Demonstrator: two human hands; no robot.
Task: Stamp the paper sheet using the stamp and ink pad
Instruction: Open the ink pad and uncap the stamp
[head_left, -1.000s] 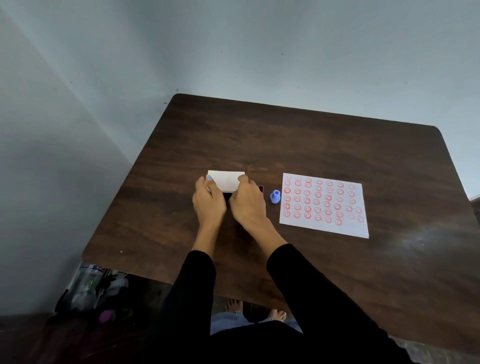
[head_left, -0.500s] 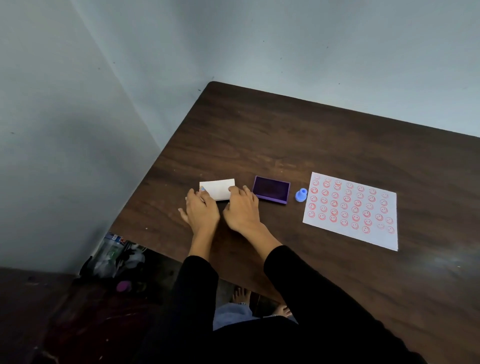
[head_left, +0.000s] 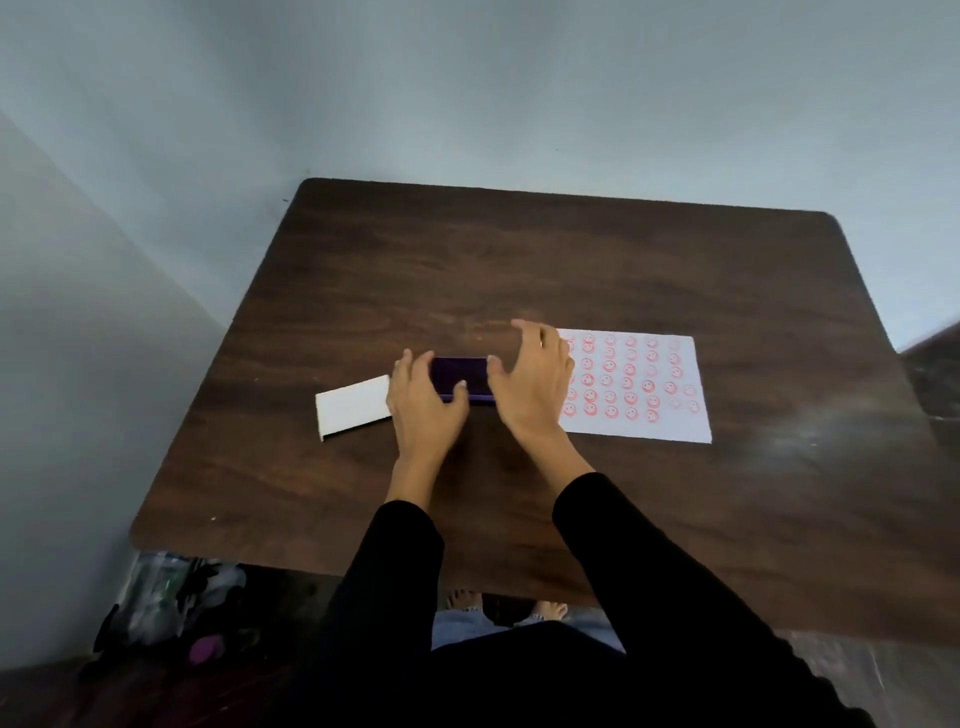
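1. Head view: the paper sheet (head_left: 636, 387) lies on the counter (head_left: 519, 260), already covered in rows of red smiley prints, a few faint at its right side
2. The left hand (head_left: 423, 405) has its fingers curled on the left end of the uncovered purple ink pad (head_left: 462, 378); its white lid (head_left: 353, 407) lies just beside
3. The right hand (head_left: 530, 387) hovers spread wide, gripping nothing
4. The stamp is hidden, probably behind that hand; I judge little is left to do
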